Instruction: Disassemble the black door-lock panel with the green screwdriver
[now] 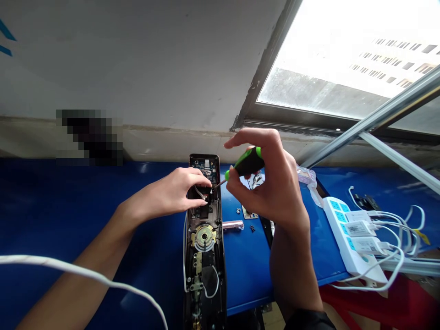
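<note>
The right hand (275, 188), grip clamped on a screwdriver (249, 161), seemingly screwdriving inside the electronic lock housing (216, 215) toward the bench's (245, 275) far edge, needs steady alignment; left hand's (175, 190) grip unclear

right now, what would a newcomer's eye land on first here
Probably the green-and-black screwdriver in the right hand, its shaft slanting down to the opened device near the centre, where the left hand also works. Next might come the glaring window at upper right, then the white power strip with its plugs below it.
</note>
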A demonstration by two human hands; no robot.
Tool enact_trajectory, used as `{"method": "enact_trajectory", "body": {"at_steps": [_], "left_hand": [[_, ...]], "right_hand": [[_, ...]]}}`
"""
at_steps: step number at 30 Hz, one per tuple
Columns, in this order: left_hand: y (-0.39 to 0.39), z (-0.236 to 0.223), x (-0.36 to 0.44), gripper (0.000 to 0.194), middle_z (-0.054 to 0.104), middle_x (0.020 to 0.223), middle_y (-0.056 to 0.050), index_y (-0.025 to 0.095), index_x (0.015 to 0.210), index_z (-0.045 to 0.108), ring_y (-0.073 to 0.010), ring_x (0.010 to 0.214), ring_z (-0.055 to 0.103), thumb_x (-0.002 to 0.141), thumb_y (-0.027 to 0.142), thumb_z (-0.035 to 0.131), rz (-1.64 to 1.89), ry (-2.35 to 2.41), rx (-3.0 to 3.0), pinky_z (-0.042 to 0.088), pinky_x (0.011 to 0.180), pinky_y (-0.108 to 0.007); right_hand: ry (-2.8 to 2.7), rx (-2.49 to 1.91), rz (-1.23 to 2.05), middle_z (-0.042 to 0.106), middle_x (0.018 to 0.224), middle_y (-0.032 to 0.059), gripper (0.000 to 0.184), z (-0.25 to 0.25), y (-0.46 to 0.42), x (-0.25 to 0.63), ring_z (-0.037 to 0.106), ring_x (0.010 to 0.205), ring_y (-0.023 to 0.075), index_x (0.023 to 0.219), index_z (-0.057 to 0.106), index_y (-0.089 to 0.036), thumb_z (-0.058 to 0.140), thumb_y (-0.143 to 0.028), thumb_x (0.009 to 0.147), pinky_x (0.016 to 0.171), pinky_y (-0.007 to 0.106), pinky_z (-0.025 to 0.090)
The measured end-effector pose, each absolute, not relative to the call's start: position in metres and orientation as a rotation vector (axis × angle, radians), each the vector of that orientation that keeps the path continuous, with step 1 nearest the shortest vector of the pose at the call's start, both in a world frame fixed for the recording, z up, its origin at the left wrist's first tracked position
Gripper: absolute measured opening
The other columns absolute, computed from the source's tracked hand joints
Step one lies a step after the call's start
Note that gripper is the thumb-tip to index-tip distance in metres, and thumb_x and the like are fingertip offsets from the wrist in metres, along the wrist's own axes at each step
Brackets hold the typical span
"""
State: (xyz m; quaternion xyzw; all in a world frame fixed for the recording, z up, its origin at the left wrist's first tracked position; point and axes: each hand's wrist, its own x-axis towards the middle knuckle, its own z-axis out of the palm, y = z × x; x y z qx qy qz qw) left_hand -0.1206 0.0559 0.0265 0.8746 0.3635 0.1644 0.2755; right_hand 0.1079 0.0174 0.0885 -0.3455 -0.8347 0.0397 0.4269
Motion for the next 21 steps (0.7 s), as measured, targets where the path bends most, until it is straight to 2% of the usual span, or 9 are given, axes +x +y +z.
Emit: {"method": "enact_trajectory", "body": {"at_steps": [2,7,12,17,19,21], "left_hand": [[0.0558,0.0271,-0.1204,0.030,0.074,0.115,-0.005,0.024,0.116,0.077,-0.0241,0.104,0.070,0.089,0.035,0.075,0.441,0.974,2.352,0.055,0.091,-0.033],[0.0557,0.0260,-0.1214,0.031,0.073,0.118,-0.006,0.023,0.119,0.077,-0.0241,0.105,0.070,0.090,0.034,0.075,0.434,0.975,2.354,0.056,0.092,-0.035],[0.0557,0.0259,-0.1216,0.032,0.073,0.117,-0.005,0.023,0.120,0.076,-0.0237,0.105,0.070,0.090,0.035,0.074,0.424,0.983,2.360,0.055,0.092,-0.035],[0.0573,0.0238,-0.1223,0.030,0.074,0.118,-0.005,0.023,0.119,0.076,-0.0234,0.106,0.070,0.093,0.037,0.072,0.436,0.957,2.368,0.055,0.093,-0.035],[0.0575,0.0234,-0.1227,0.030,0.074,0.119,-0.005,0.024,0.120,0.076,-0.0232,0.105,0.070,0.094,0.039,0.071,0.448,0.959,2.370,0.056,0.093,-0.035],[0.0572,0.0243,-0.1229,0.030,0.074,0.117,-0.005,0.024,0.119,0.077,-0.0232,0.104,0.070,0.094,0.040,0.071,0.455,0.959,2.367,0.056,0.092,-0.034]], "right_hand": [[-2.090,-0.871,0.119,0.068,0.123,0.0041,0.053,0.0887,0.0168,0.1080,0.068,0.078,0.0163,0.125,0.054,-0.032,0.064,-0.003,0.082,0.075,0.038,0.065],[-2.070,-0.893,0.107,0.070,0.101,0.0002,0.033,0.0869,0.0176,0.1082,0.068,0.077,0.0157,0.115,0.057,-0.028,0.067,-0.010,0.090,0.074,0.036,0.064],[-2.071,-0.857,0.144,0.068,0.120,0.0045,0.049,0.0876,0.0172,0.1085,0.069,0.077,0.0145,0.122,0.055,-0.028,0.064,-0.002,0.082,0.073,0.034,0.064],[-2.052,-0.870,0.047,0.070,0.103,0.0013,0.033,0.0852,0.0208,0.1084,0.069,0.075,0.0146,0.115,0.058,-0.026,0.073,-0.014,0.088,0.072,0.034,0.064],[-2.045,-0.850,0.037,0.071,0.105,0.0025,0.032,0.0844,0.0215,0.1085,0.071,0.084,0.0165,0.116,0.058,-0.026,0.070,-0.011,0.089,0.076,0.034,0.064],[-2.044,-0.840,0.079,0.071,0.116,0.0053,0.040,0.0845,0.0209,0.1084,0.071,0.090,0.0182,0.119,0.057,-0.027,0.064,-0.005,0.087,0.078,0.036,0.064]]}}
